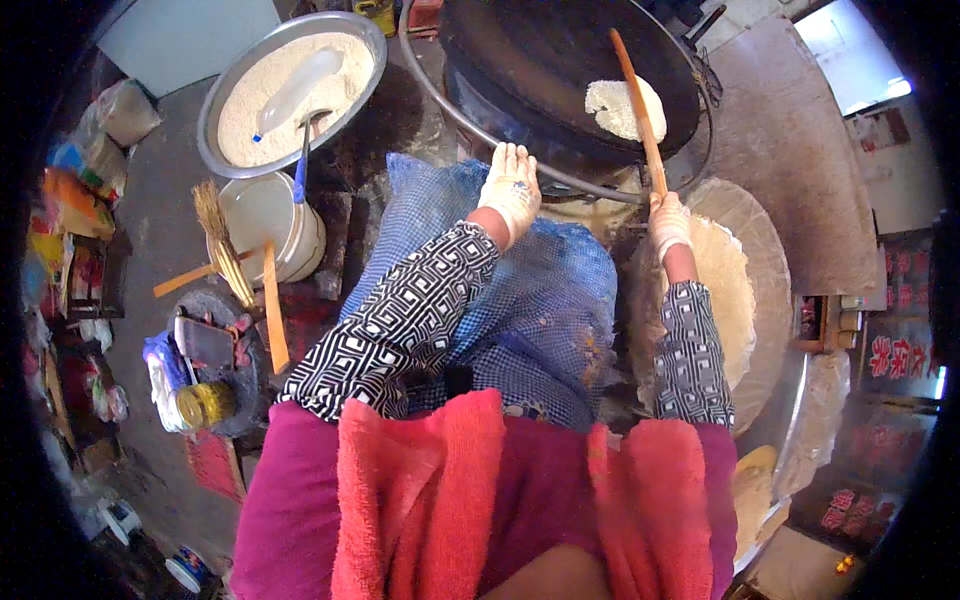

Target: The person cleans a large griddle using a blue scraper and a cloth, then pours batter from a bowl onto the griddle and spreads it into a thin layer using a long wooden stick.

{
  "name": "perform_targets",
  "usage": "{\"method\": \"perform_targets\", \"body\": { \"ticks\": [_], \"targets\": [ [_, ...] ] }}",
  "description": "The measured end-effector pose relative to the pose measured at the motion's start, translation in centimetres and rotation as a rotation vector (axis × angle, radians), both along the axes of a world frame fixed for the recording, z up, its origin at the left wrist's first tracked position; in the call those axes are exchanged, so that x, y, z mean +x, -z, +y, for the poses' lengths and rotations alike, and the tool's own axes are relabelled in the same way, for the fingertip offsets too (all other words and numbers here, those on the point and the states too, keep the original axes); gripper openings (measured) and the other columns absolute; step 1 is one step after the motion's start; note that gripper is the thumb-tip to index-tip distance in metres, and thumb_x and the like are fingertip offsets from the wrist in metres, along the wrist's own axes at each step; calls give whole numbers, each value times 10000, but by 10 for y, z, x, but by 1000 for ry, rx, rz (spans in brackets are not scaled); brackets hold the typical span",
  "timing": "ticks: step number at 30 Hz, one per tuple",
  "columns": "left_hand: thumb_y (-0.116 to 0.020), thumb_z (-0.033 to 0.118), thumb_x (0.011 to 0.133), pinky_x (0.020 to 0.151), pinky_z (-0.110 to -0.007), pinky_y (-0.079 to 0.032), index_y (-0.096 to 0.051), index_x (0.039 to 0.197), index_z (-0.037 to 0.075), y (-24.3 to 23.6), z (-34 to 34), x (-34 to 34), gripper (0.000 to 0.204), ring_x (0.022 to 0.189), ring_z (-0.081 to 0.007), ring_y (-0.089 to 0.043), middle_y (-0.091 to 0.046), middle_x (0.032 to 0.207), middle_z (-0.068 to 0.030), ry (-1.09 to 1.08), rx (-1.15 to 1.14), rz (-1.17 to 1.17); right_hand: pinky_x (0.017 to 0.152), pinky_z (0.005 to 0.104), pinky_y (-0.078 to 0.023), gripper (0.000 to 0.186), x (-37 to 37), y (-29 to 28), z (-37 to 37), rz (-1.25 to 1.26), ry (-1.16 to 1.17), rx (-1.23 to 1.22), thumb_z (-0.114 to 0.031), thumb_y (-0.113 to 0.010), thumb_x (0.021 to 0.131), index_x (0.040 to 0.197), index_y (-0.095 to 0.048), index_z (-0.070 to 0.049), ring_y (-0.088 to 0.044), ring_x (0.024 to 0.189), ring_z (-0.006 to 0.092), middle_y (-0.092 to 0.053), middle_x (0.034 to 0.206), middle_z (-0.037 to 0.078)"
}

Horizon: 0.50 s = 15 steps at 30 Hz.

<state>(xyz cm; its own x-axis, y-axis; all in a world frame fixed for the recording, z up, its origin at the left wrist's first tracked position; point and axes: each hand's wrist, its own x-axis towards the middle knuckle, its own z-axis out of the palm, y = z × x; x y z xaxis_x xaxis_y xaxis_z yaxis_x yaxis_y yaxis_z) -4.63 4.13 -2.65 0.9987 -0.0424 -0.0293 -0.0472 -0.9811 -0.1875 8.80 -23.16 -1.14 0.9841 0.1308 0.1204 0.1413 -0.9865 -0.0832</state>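
My right hand (670,226), in a pale glove, is closed around the lower end of a long, flat wooden spatula (634,80). The spatula reaches over a wide, dark round griddle (530,60). Partly under its blade, on the right of the griddle, lies a pale lump of dough or batter (608,108); I cannot tell whether the two touch. My left hand (511,196), gloved too, is held flat with its fingers stretched out near the griddle's front rim. It holds nothing and hovers above the blue checked apron (545,300) over my lap.
At far left, a metal basin (212,140) holds pale batter or flour, a clear bottle (300,90) and a blue-handled ladle (303,165). Below stands a white bucket (310,245) with a straw brush (222,240). Beside my right forearm lies a round pale flatbread (725,290).
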Motion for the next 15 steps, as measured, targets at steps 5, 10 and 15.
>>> {"method": "perform_targets", "body": {
  "ticks": [5,10,15],
  "targets": [
    [-426,276,931,1165,-512,-102,-332,1419,-61,16,0,8,600,1401,-402,-266,-324,1490,-238,-32,-96,-116,728,543,-491,344,-6,8,-17,38,21,-31,-373,-473,950,1000,-539,-39,-627,808,476,-644,838,289],
    [-537,379,888,1167,-510,-82,-330,1418,-54,17,23,6,715,1414,-398,-229,-319,1490,-236,-51,-104,-76,778,539,-481,367,-5,-29,16,100,55,-30,-388,-494,943,1014,-579,-39,-618,892,462,-642,925,293],
    [-543,367,873,1165,-504,-114,-350,1397,-72,16,24,11,710,1389,-417,-259,-339,1466,-256,-26,-88,-141,792,537,-483,348,24,0,-28,73,142,31,-368,-479,946,1041,-551,-41,-624,898,451,-655,951,273]
  ]
}}
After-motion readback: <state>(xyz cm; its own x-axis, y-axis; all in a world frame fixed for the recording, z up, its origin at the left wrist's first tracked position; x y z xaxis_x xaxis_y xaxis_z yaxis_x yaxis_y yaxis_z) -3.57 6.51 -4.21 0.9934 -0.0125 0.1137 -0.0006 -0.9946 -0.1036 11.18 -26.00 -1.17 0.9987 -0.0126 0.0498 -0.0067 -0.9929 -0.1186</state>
